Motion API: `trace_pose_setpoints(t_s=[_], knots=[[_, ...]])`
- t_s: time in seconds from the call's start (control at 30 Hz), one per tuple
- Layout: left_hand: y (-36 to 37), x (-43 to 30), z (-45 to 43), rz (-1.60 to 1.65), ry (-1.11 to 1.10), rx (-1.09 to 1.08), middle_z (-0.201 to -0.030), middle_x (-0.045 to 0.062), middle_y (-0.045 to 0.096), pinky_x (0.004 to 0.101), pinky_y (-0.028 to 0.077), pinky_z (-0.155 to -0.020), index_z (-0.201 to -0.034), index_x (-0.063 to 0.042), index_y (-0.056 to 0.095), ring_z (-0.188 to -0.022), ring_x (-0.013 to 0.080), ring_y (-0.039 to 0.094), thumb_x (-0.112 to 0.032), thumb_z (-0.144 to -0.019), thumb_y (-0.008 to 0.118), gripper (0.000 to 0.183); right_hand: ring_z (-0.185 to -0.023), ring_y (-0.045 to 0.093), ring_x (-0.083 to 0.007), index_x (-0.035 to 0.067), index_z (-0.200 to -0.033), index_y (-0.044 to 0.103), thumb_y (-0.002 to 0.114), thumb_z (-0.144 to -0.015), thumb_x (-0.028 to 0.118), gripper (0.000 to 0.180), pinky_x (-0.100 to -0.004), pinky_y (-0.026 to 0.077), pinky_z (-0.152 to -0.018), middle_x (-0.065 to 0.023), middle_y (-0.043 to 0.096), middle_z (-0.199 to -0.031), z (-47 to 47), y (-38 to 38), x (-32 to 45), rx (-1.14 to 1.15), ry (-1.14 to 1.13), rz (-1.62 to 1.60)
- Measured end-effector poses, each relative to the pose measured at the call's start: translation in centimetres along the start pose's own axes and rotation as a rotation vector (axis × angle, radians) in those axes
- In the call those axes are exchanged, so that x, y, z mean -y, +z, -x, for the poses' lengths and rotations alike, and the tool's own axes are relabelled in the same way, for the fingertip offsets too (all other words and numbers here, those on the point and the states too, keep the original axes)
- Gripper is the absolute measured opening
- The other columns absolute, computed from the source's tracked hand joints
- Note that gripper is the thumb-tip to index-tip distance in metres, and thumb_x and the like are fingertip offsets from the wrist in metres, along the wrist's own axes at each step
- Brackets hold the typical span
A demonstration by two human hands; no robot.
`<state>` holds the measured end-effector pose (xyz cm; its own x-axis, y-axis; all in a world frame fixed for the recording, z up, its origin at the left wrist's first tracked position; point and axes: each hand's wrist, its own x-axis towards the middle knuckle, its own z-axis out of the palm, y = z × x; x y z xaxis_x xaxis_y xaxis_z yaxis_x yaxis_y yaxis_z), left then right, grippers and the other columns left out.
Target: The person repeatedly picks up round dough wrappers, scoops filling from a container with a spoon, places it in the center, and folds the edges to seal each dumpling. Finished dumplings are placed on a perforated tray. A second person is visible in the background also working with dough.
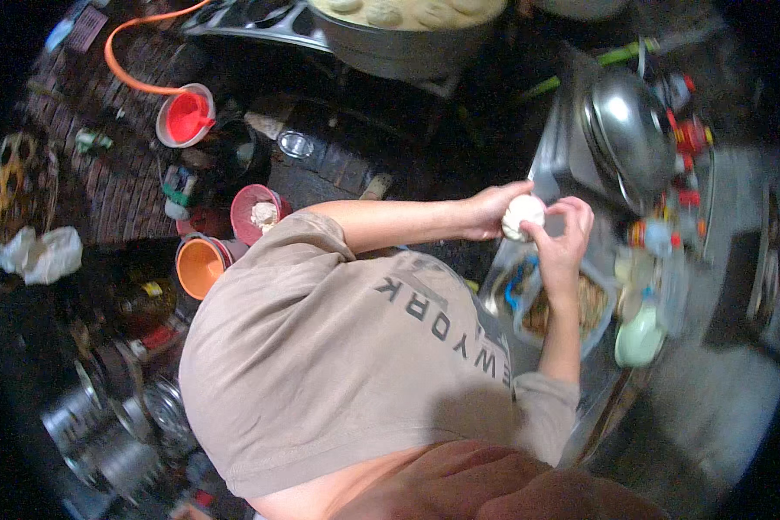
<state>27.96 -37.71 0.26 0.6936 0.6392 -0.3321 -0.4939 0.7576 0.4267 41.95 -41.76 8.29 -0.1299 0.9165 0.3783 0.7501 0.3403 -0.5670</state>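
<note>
A round white dough bun (524, 218) with pleats is held up in front of my body, over the right-hand work surface. My left hand (494, 211) cups it from the left. My right hand (564, 231) pinches its edge between thumb and fingers. Beneath my right forearm lies a clear plastic tray of chopped brown filling (591, 304), partly hidden by the arm. A blue-handled utensil (512, 292) rests beside this filling. Ahead at the top, a large round steamer (409, 55) holds several pale buns (383, 12).
A shiny metal lid (630, 130) leans on the right counter near several red-capped bottles (689, 136). Close by is a pale green bowl (640, 337). Leftward stand a red bucket (247, 218), an orange bucket (198, 266) and an orange hose (120, 71). Metal pots (114, 448) sit lower left.
</note>
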Motion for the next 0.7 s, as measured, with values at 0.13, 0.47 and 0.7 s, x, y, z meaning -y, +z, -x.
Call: trace_pose_setpoints(t_s=[0.13,0.47,0.7], knots=[[-3.2,-8.7,2.4,-0.173,-0.05,0.095,-0.09,0.005,0.063,0.0329,0.054,-0.07,-0.097,-0.008,0.061,-0.081,0.0156,0.063,-0.046,-0.098,0.031,0.048,-0.113,0.045,-0.0196,0.004,-0.122,0.045,0.077,-0.061,0.012,0.069,-0.0329,0.037,-0.098,-0.0082,0.048,-0.119,-7.4,6.9,-0.6,0.635,0.509,-0.831],[-20.0,-35.4,8.9,0.255,0.25,0.044,-0.123,0.02,0.051,0.0454,0.048,-0.09,-0.128,-0.005,0.039,-0.108,0.0288,0.056,-0.065,-0.091,0.022,0.072,-0.1,0.057,-0.0296,0.005,-0.108,0.057,0.08,-0.062,0.029,0.057,-0.0374,0.048,-0.084,-0.0129,0.059,-0.108,-32.4,29.9,12.1,0.547,-0.505,-0.252],[-26.4,-46.8,18.0,0.149,0.915,-0.391,-0.127,0.03,0.044,0.0474,0.045,-0.095,-0.125,-0.003,0.037,-0.116,0.0339,0.049,-0.029,-0.098,0.037,0.038,-0.103,0.055,-0.0301,0.004,-0.11,0.058,0.077,-0.067,0.019,0.05,-0.036,0.046,-0.088,-0.0138,0.056,-0.11,-49.0,45.8,15.6,0.356,-0.541,-0.322]])
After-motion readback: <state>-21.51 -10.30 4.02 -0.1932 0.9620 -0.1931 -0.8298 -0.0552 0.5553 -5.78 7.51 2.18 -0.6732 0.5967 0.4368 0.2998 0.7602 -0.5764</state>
